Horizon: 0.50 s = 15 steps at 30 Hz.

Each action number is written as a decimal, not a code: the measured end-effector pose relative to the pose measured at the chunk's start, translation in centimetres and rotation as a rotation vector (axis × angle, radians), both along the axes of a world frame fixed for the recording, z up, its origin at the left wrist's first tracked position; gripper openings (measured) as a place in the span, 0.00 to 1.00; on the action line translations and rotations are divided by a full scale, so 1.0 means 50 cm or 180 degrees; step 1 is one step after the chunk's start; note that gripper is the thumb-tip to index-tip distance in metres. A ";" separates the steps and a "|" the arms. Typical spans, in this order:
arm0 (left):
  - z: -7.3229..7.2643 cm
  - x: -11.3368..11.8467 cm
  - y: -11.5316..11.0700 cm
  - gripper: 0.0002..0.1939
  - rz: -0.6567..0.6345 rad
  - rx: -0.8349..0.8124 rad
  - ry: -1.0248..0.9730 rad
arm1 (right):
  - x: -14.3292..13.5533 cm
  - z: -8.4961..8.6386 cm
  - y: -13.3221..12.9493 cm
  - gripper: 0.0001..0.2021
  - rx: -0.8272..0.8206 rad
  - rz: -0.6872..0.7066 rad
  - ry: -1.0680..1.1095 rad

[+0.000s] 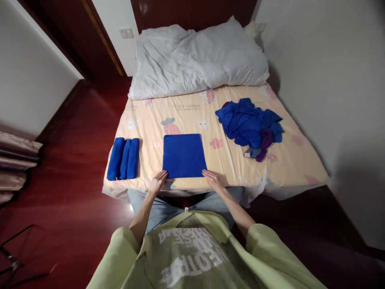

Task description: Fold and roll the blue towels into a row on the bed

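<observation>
A blue cloth [184, 155] lies flat and square on the bed in front of me. My left hand [157, 182] touches its near left corner, and my right hand [213, 179] touches its near right corner. The fingers of both hands are stretched out, resting on the cloth's edge. To the left are several blue cloth rolls [116, 159], lying side by side. A loose heap of blue cloths [248, 122], with some purple among them, sits on the right part of the bed.
The bed [150, 124] has a yellow patterned sheet. A large white pillow [198, 60] lies along the headboard. Walls stand at both sides, and a black metal stand [13, 263] is on the red floor at the lower left.
</observation>
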<state>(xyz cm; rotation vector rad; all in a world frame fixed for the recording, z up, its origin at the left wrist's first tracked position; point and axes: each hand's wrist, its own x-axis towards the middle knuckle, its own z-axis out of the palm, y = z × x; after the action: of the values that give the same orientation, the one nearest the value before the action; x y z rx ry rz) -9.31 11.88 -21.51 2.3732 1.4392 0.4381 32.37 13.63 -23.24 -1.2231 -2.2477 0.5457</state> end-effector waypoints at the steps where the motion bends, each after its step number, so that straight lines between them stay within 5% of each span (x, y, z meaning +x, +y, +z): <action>1: -0.013 -0.006 -0.018 0.23 -0.0037 0.0011 -0.0104 | 0.006 -0.007 -0.017 0.27 0.0017 0.0039 0.0059; 7: -0.072 0.007 -0.074 0.23 0.0533 0.0077 -0.1065 | 0.002 -0.024 -0.076 0.24 -0.0007 -0.0285 0.0520; 15: -0.048 0.014 -0.061 0.19 0.1057 -0.0416 -0.1874 | -0.011 -0.012 -0.064 0.20 -0.0253 -0.0776 0.1126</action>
<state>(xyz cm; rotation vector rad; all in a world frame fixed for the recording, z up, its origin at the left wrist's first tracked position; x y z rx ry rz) -8.61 8.85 -23.93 1.6924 1.4999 0.9932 31.84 10.46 -23.83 -1.3019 -1.7710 0.6995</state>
